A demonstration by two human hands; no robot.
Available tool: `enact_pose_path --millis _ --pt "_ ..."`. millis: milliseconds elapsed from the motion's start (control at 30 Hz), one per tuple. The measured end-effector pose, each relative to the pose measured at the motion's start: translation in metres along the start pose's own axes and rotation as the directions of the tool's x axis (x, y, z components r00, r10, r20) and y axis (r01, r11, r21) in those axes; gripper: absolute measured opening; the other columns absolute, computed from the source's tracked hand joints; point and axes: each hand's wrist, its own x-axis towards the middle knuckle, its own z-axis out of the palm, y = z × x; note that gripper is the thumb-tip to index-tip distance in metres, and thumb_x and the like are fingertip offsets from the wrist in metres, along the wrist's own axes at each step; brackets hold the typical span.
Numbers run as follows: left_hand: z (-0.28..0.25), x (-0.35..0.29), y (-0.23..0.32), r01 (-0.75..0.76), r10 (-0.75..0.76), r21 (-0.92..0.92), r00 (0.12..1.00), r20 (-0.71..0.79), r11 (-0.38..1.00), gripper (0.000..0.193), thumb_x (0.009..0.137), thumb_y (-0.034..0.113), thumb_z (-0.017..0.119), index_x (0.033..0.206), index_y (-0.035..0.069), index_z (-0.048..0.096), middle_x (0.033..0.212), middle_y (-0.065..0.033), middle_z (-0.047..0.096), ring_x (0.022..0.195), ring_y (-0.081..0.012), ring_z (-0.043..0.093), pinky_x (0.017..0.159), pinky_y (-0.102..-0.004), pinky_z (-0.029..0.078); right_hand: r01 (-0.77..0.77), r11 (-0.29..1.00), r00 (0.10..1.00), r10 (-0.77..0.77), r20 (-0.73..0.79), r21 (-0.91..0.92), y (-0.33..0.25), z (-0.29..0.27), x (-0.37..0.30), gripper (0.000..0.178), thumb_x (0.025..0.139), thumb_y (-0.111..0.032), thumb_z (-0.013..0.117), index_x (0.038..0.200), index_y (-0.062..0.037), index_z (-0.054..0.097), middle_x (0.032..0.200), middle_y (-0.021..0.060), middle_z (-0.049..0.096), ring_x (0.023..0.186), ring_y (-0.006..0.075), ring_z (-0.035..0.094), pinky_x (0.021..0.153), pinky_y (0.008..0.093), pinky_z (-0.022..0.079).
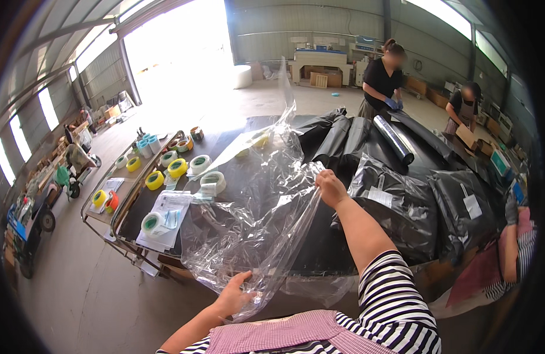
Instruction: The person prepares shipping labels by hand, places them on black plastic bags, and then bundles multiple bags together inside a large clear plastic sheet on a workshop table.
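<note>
Over the black surface [319,248], you held a clear plastic sheet [254,200] spread between both hands.
Your left hand [236,298] gripped its near edge, your right hand [330,187] pinched its far edge; tape rolls [178,167] and black bags [402,200] lay beside it.

Clear plastic sheet [257,200]: large, transparent, glossy, heavily crinkled. Occupies centre of frame, spread loosely above near edge of dark surface [325,248]. One corner rises in thin peak toward upper centre of frame. Right edge pinched up at centre frame, pulled taut; lower edge gathered at lower centre, hanging past surface edge. Tape rolls and papers visible through film at left of centre.
</note>
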Motion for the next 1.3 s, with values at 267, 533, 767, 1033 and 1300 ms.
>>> enact_pose_path --millis 267,533,767,1033,1300 --pt "0.016 0.023 -0.042 -0.068 -0.26 0.514 0.801 0.539 0.855 0.084 0.086 0.039 0.072 0.153 0.011 0.031 0.151 -0.0223 0.04 0.135 -0.0347 0.045 0.108 -0.0396 0.04 -0.064 0.958 0.704 0.242 0.667 -0.279 -0.011 -0.009 0.028 0.052 0.083 -0.008 0.055 0.133 -0.0195 0.062 0.13 0.0097 0.064 0.119 0.025 0.061 0.099 0.0347 0.049" --pt "-0.062 0.135 0.082 -0.037 0.162 0.726 0.981 -0.102 0.686 0.081 0.084 0.04 0.069 0.154 0.023 0.032 0.149 -0.0167 0.041 0.131 -0.0316 0.046 0.101 -0.0475 0.041 -0.045 0.98 0.676 0.174 0.716 -0.196 -0.11 0.124 -0.043 0.095 0.087 -0.072 0.047 0.159 -0.0213 0.011 0.164 0.0202 0.002 0.151 0.0403 0.003 0.116 0.0652 0.009" --pt "-0.02 0.071 0.021 0.608 -0.188 0.678 0.785 -0.59 0.414 0.116 0.072 0.076 0.064 0.16 0.022 0.009 0.163 -0.021 -0.011 0.15 -0.0393 -0.014 0.113 -0.0692 -0.002 -0.071 0.907 0.62 0.367 0.693 -0.416 -0.059 0.12 -0.021 0.103 0.084 -0.08 0.043 0.159 -0.0184 0.012 0.164 0.0173 0.015 0.147 0.0381 0.024 0.115 0.048 0.027" --pt "-0.01 0.066 0.01 0.61 -0.208 0.698 0.789 -0.578 0.376 0.13 0.066 0.087 0.058 0.159 0.013 0.006 0.16 -0.0308 -0.009 0.148 -0.0473 -0.014 0.111 -0.0713 -0.002 0.286 0.942 0.835 -0.336 0.436 0.177 -0.1 0.161 0.041 0.077 0.082 -0.044 0.07 0.147 -0.0134 0.043 0.152 0.011 0.041 0.14 0.0303 0.037 0.114 0.0524 0.024" --pt "-0.003 0.03 -0.014 0.487 -0.04 0.778 0.856 -0.515 0.397 0.121 0.068 0.085 0.057 0.157 0.011 0.021 0.16 -0.0307 0.0 0.149 -0.0466 -0.007 0.113 -0.0688 -0.004 0.149 0.988 0.709 -0.083 0.7 -0.033 -0.026 0.23 0.128 0.092 0.086 -0.069 0.053 0.156 -0.0166 0.025 0.164 0.0114 0.018 0.152 0.0285 0.01 0.122 0.0514 0.003"
